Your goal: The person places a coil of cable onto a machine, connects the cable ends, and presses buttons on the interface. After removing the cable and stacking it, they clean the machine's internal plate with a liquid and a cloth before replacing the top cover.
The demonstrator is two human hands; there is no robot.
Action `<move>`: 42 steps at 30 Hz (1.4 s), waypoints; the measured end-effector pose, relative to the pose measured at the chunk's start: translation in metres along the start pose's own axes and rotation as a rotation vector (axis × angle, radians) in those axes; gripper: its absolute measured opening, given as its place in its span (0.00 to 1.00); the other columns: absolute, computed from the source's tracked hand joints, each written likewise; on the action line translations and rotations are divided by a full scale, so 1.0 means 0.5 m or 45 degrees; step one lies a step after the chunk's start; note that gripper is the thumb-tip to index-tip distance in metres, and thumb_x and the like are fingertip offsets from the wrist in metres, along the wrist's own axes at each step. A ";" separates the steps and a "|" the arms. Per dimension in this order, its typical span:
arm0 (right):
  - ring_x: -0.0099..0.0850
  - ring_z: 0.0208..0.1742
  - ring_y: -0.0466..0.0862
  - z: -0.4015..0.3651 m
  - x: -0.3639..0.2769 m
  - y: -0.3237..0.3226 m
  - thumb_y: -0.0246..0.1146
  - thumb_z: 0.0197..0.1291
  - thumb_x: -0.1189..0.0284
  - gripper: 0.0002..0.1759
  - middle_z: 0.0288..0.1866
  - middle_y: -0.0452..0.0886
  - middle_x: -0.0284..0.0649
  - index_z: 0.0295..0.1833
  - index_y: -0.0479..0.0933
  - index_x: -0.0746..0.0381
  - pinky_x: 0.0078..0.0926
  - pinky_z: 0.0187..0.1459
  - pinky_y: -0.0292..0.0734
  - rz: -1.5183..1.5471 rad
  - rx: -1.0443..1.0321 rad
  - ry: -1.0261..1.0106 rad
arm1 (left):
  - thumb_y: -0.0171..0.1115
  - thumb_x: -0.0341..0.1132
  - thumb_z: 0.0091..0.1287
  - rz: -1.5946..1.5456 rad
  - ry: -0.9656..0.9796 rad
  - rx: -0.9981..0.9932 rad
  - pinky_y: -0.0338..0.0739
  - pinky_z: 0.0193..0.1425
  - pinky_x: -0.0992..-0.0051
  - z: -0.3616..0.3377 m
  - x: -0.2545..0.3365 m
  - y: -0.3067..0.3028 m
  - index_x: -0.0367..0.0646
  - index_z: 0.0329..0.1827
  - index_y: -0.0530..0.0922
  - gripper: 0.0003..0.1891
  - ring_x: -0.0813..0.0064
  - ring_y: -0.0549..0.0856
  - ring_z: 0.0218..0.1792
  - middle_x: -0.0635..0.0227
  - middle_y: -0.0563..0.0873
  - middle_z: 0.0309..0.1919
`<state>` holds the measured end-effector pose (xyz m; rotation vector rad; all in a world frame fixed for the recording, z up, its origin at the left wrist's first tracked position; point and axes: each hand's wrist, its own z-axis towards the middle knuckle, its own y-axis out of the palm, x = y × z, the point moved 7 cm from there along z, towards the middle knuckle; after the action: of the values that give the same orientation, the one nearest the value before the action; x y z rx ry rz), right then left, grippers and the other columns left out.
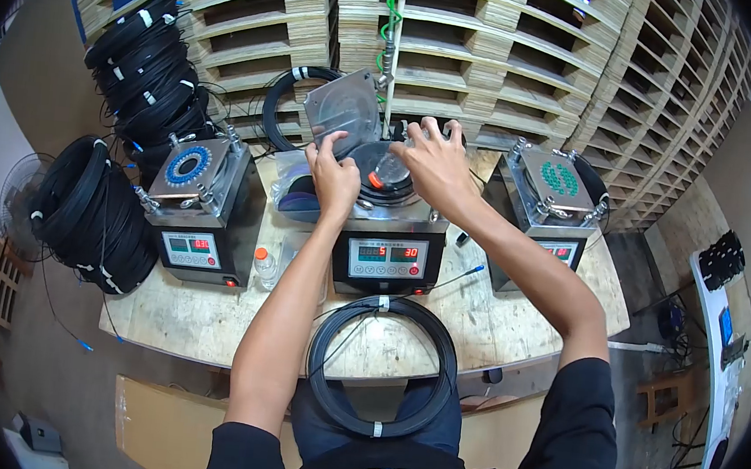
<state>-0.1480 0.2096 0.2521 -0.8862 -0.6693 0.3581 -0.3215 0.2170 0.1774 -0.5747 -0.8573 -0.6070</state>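
Note:
My right hand grips a small clear bottle, tilted with its orange cap down over the round dark plate of the middle bench machine. At the left side of that plate is my left hand, its thumb and forefinger apart, holding nothing that I can see. Just behind it, a square metal fixture plate stands tilted up. Dark round discs in clear plastic lie beside my left wrist. A coil of black cable with white ties rests at the table's front edge, over my lap.
Similar machines stand left and right, with blue and green connector rings on top. A second orange-capped bottle is on the wooden table. Stacked cable coils rise at left; wooden pallets back the table. A green coiled hose hangs centrally.

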 end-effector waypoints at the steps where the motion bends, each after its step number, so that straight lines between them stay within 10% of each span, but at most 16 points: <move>1: 0.42 0.69 0.73 -0.007 0.006 0.012 0.69 0.59 0.73 0.21 0.58 0.79 0.41 0.59 0.84 0.49 0.60 0.68 0.63 0.003 -0.003 0.011 | 0.59 0.20 0.58 0.013 0.012 0.001 0.67 0.74 0.58 0.002 -0.002 0.000 0.48 0.60 0.80 0.25 0.41 0.74 0.68 0.43 0.72 0.64; 7: 0.44 0.51 0.86 -0.103 0.180 0.168 0.75 0.60 0.65 0.25 0.51 0.85 0.50 0.57 0.75 0.64 0.44 0.53 0.79 1.436 0.430 0.711 | 0.59 0.20 0.58 0.003 -0.017 -0.014 0.67 0.74 0.57 -0.001 0.010 -0.001 0.51 0.71 0.72 0.34 0.44 0.75 0.68 0.46 0.72 0.64; 22: 0.44 0.49 0.86 -0.506 0.094 0.493 0.81 0.49 0.66 0.33 0.47 0.84 0.51 0.58 0.75 0.67 0.37 0.52 0.80 1.364 0.089 1.024 | 0.73 0.36 0.66 -0.319 -0.043 0.013 0.55 0.83 0.61 0.014 -0.007 -0.003 0.46 0.87 0.42 0.54 0.47 0.62 0.81 0.43 0.58 0.82; 25: 0.47 0.51 0.85 -0.521 0.087 0.499 0.82 0.48 0.65 0.43 0.51 0.83 0.53 0.67 0.69 0.64 0.38 0.54 0.79 1.387 0.023 1.015 | 0.73 0.36 0.69 -0.450 -0.132 -0.159 0.71 0.69 0.69 0.060 -0.065 0.000 0.40 0.79 0.62 0.38 0.66 0.80 0.64 0.52 0.79 0.67; 27: 0.47 0.53 0.85 -0.515 0.093 0.481 0.82 0.49 0.64 0.49 0.52 0.83 0.53 0.74 0.64 0.63 0.38 0.55 0.79 1.443 -0.039 1.005 | 0.73 0.40 0.70 -0.231 -0.214 -0.330 0.77 0.55 0.71 0.085 -0.078 -0.009 0.32 0.55 0.81 0.20 0.73 0.85 0.46 0.61 0.89 0.46; 31: 0.48 0.59 0.83 -0.461 0.117 0.417 0.79 0.56 0.56 0.59 0.67 0.77 0.55 0.85 0.51 0.59 0.40 0.62 0.77 1.701 -0.177 0.965 | 0.76 0.43 0.65 -0.082 -0.256 -0.407 0.76 0.41 0.65 0.127 -0.137 -0.004 0.29 0.38 0.83 0.21 0.74 0.81 0.34 0.60 0.87 0.30; 34: 0.45 0.61 0.81 -0.390 0.178 0.294 0.73 0.64 0.57 0.44 0.61 0.81 0.53 0.79 0.63 0.62 0.40 0.66 0.73 1.340 0.407 0.945 | 0.74 0.43 0.67 0.248 -0.036 -0.320 0.69 0.30 0.64 0.131 -0.121 -0.013 0.30 0.32 0.80 0.21 0.77 0.74 0.25 0.60 0.79 0.22; 38: 0.28 0.47 0.86 -0.260 0.202 0.150 0.67 0.71 0.61 0.25 0.46 0.87 0.44 0.66 0.78 0.66 0.28 0.51 0.81 1.459 0.501 0.976 | 0.64 0.25 0.70 0.070 0.323 -0.432 0.81 0.43 0.57 0.093 0.046 -0.034 0.33 0.55 0.84 0.12 0.47 0.90 0.38 0.42 0.88 0.37; 42: 0.21 0.32 0.84 -0.122 0.156 0.091 0.62 0.76 0.54 0.25 0.35 0.86 0.38 0.57 0.82 0.68 0.20 0.37 0.79 1.931 0.342 0.824 | 0.62 0.21 0.67 0.381 0.755 -0.532 0.85 0.50 0.57 0.045 0.168 -0.043 0.49 0.68 0.79 0.26 0.51 0.90 0.45 0.50 0.90 0.47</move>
<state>-0.0503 0.2429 0.2182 -1.0310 0.7682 1.3812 -0.3052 0.1962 0.2630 -0.8257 -0.0764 -0.6359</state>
